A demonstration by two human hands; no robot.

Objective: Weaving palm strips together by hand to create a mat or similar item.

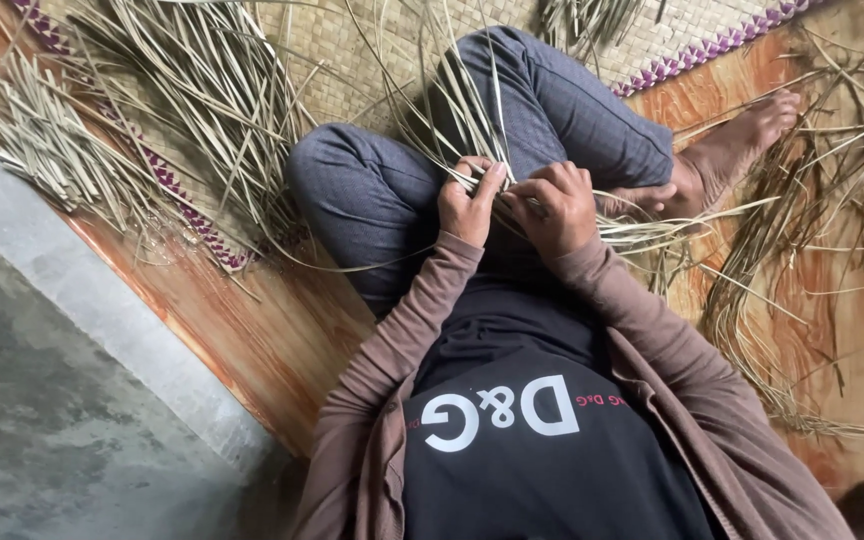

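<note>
I sit cross-legged on the floor, and both hands meet over my lap. My left hand (468,203) pinches a bundle of long dry straw strips (452,110) that fan upward over my knee. My right hand (555,203) grips the same strips just beside it, fingers curled tight. More strips trail out to the right from under my right hand (652,232). Where the strips cross between the two hands is hidden by my fingers.
A woven mat (342,45) with a purple edge lies ahead, with loose straw strips (192,90) piled on it at the left. More straw (802,220) is scattered on the orange wooden floor at the right, near my bare foot (742,140). A grey concrete step (62,330) runs along the left.
</note>
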